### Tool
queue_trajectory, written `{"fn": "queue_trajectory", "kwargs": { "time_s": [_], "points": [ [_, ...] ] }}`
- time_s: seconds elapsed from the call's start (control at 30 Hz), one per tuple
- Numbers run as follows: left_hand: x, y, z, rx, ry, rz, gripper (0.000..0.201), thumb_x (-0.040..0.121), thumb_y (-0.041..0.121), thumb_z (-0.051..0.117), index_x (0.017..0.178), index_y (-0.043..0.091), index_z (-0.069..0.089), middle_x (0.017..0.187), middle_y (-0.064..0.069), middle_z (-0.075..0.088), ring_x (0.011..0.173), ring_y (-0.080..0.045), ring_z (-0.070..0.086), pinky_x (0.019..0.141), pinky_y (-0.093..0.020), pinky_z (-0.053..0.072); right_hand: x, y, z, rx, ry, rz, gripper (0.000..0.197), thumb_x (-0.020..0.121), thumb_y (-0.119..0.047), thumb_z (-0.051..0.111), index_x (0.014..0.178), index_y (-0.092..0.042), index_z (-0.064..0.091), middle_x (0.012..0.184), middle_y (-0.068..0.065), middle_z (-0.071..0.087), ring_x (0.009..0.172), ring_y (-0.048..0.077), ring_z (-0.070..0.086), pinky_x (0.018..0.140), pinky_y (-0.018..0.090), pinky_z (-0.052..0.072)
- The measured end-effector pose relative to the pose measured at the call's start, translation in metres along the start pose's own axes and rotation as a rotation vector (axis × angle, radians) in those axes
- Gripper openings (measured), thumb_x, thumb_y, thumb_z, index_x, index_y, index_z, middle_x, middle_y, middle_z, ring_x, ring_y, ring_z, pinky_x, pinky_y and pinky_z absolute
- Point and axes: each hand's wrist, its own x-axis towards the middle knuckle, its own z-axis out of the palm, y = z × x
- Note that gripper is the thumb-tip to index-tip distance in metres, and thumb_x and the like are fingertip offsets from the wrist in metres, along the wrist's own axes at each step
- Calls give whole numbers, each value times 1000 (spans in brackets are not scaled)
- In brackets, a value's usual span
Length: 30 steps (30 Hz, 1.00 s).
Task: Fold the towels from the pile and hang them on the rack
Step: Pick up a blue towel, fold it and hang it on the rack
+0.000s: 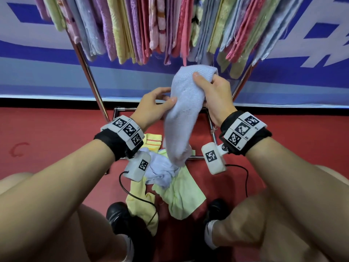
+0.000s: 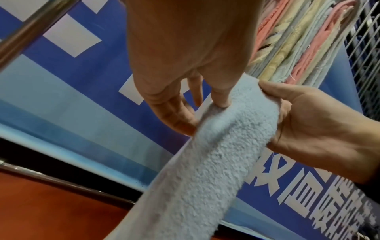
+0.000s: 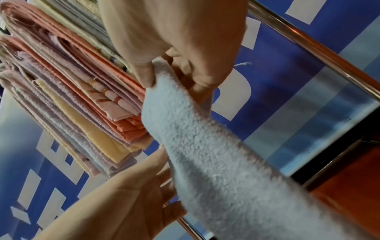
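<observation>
A light blue towel (image 1: 183, 114) hangs lengthwise in front of me, folded into a narrow strip. My right hand (image 1: 203, 78) grips its top end, thumb in front and fingers behind. Lower down, my left hand (image 1: 169, 96) pinches its left edge. The left wrist view shows the towel (image 2: 216, 154) between the left hand's thumb and fingers (image 2: 221, 99), the right hand (image 2: 304, 123) beside it. In the right wrist view the right hand (image 3: 164, 76) clamps the towel (image 3: 205, 162). The pile (image 1: 170, 178) of blue, yellow and green towels lies on the floor. The rack (image 1: 88, 72) above is packed with hanging towels (image 1: 151, 25).
The rack's slanted steel legs (image 1: 243, 80) and low frame bars (image 1: 198, 157) stand just past the pile. A blue-and-white banner (image 1: 37, 59) covers the wall behind. My black shoes (image 1: 117, 214) flank the pile on the red floor (image 1: 47, 129). Sensor cables (image 1: 136, 195) dangle from both wrists.
</observation>
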Motion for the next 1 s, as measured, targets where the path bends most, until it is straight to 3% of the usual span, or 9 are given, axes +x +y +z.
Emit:
{"fn": "queue_trajectory", "kwargs": {
  "time_s": [0.07, 0.13, 0.27, 0.43, 0.53, 0.63, 0.77, 0.87, 1.0],
  "points": [
    [-3, 0, 1, 2, -107, 19, 24, 99, 24, 62, 121, 14, 67, 98, 5, 68, 78, -10, 63, 68, -30, 56, -1, 0, -1, -2, -13, 19, 18, 97, -18, 69, 108, -3, 72, 109, 16, 77, 104, 29, 74, 94, 53, 59],
    [-6, 2, 3, -22, -182, 3, 16, 102, 19, 58, 109, 9, 67, 83, 2, 65, 69, -11, 56, 64, -31, 53, 0, -1, -2, 13, -21, 36, 18, 97, -15, 69, 109, -2, 72, 110, 16, 77, 103, 28, 75, 94, 50, 59],
    [-7, 4, 4, -65, -193, 6, 6, 101, 12, 58, 97, 7, 59, 65, 13, 65, 58, -1, 55, 60, -23, 50, 2, -4, -3, 57, -62, 75, 20, 97, -13, 68, 112, 0, 71, 113, 16, 76, 106, 28, 74, 95, 46, 59],
    [-8, 6, 4, -40, -207, 46, 16, 102, 14, 57, 105, 5, 69, 89, 6, 71, 78, 3, 62, 76, -14, 47, 2, -9, -6, 113, -58, 96, 15, 98, -12, 67, 109, -4, 72, 111, 14, 77, 103, 26, 75, 93, 44, 60],
    [-8, 6, 3, -55, -191, 45, 22, 99, 24, 61, 92, 4, 67, 86, 2, 65, 80, -6, 56, 85, -25, 43, 5, -9, -8, 152, -36, 90, 17, 98, -11, 66, 112, -2, 71, 112, 15, 76, 104, 26, 75, 93, 42, 60],
    [-10, 11, 6, -187, -257, -23, 18, 93, 26, 65, 86, 11, 59, 75, -5, 56, 69, -14, 49, 75, -33, 40, 14, -11, -16, 198, 54, 91, 20, 98, -10, 66, 113, 2, 70, 111, 17, 76, 103, 25, 75, 91, 38, 61],
    [-20, 19, 16, 17, -392, -72, 12, 95, 13, 67, 93, 2, 65, 71, -10, 63, 72, -29, 55, 62, -32, 50, 27, -5, -33, 216, 139, 142, 30, 98, -13, 68, 121, 6, 67, 114, 19, 75, 107, 28, 74, 102, 45, 56],
    [-21, 21, 16, -11, -336, -45, 14, 93, 11, 68, 92, -3, 70, 67, -4, 66, 67, -23, 57, 63, -29, 52, 21, 3, -29, 273, 88, 268, 52, 93, -32, 73, 127, 6, 64, 120, 21, 72, 113, 31, 71, 108, 46, 51],
    [-10, 22, 4, -175, -88, -26, 8, 92, 14, 70, 89, 7, 73, 81, -10, 67, 72, -18, 58, 70, -28, 51, -7, 8, -12, 449, -285, 593, 87, 90, -67, 54, 138, 6, 57, 137, 29, 59, 130, 41, 57, 115, 48, 42]
  ]
}}
